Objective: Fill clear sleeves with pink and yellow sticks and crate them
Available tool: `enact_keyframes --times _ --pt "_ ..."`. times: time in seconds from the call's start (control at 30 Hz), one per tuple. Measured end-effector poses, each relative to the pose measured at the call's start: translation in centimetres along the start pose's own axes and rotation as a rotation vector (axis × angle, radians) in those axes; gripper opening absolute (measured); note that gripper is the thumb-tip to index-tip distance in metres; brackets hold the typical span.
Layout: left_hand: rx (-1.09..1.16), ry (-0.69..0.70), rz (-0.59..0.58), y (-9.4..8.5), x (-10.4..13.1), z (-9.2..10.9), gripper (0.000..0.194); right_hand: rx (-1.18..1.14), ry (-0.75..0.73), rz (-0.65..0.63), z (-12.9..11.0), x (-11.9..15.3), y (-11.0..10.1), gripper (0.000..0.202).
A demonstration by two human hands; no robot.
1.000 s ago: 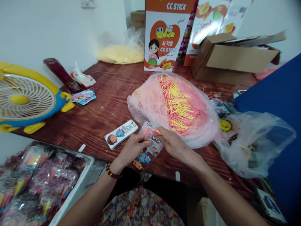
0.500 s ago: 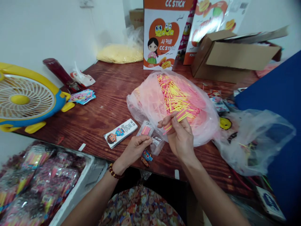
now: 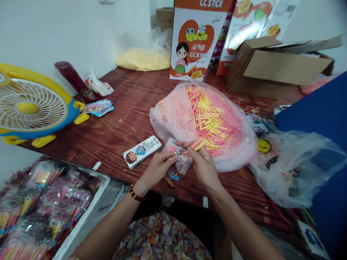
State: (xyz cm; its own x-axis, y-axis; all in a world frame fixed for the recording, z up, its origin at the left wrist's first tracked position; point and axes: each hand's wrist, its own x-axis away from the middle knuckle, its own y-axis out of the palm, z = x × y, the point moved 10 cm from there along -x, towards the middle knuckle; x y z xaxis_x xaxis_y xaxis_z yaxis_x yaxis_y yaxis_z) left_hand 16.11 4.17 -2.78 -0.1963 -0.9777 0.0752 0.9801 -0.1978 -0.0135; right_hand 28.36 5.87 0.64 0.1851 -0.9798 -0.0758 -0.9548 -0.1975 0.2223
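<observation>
My left hand (image 3: 162, 165) pinches the edge of a small clear packet (image 3: 170, 144) with pink sticks showing in it. A bundle of pink and yellow sticks (image 3: 197, 145) is between the fingers of my right hand (image 3: 204, 164), its lower ends close to the packet's side. Behind my right hand a large translucent bag (image 3: 173, 115) lies open, heaped with loose pink and yellow sticks (image 3: 207, 119). Left of my hands lies a stack of white printed cards (image 3: 141, 151). Small printed cutouts (image 3: 171, 177) lie just below my left hand.
A yellow and blue fan (image 3: 35, 104) stands at left, above a white foam box (image 3: 101, 189) of filled packets. A printed carton (image 3: 189, 47) and an open cardboard box (image 3: 282, 68) stand behind. Another plastic bag (image 3: 303, 166) is at right, beside a blue panel (image 3: 320, 119).
My right hand has moved down and left with the stick bundle, from over the big bag's edge to beside the packet. My left hand stays at the packet. The view has shifted slightly.
</observation>
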Motion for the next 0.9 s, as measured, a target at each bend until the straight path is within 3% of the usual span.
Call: enact_keyframes --times 0.1,0.23,0.4,0.47,0.57,0.67,0.9 --pt "0.025 -0.004 -0.001 -0.1 -0.3 0.0 0.033 0.082 0.064 -0.105 0.0 -0.1 0.5 0.017" --pt "0.009 0.012 0.029 -0.4 -0.5 0.5 0.032 0.071 0.024 -0.099 -1.3 -0.6 0.5 0.038" --pt "0.08 0.028 0.048 -0.6 -0.8 0.9 0.03 0.397 -0.072 -0.227 -2.7 -0.3 1.8 0.032" --pt "0.117 0.053 0.077 -0.9 -0.9 1.1 0.027 0.425 -0.071 -0.284 -2.9 -0.1 1.9 0.037" --pt "0.181 0.087 0.146 -1.8 -0.9 1.0 0.021 0.386 -0.034 -0.254 -2.7 -0.2 0.5 0.037" --pt "0.261 0.085 0.185 -2.3 -0.8 0.3 0.022 0.492 -0.024 -0.205 -2.2 -0.4 -0.4 0.009" --pt "0.295 0.012 0.04 -1.0 -0.5 -0.7 0.025 0.376 0.017 -0.109 -1.2 -0.9 0.0 0.011"
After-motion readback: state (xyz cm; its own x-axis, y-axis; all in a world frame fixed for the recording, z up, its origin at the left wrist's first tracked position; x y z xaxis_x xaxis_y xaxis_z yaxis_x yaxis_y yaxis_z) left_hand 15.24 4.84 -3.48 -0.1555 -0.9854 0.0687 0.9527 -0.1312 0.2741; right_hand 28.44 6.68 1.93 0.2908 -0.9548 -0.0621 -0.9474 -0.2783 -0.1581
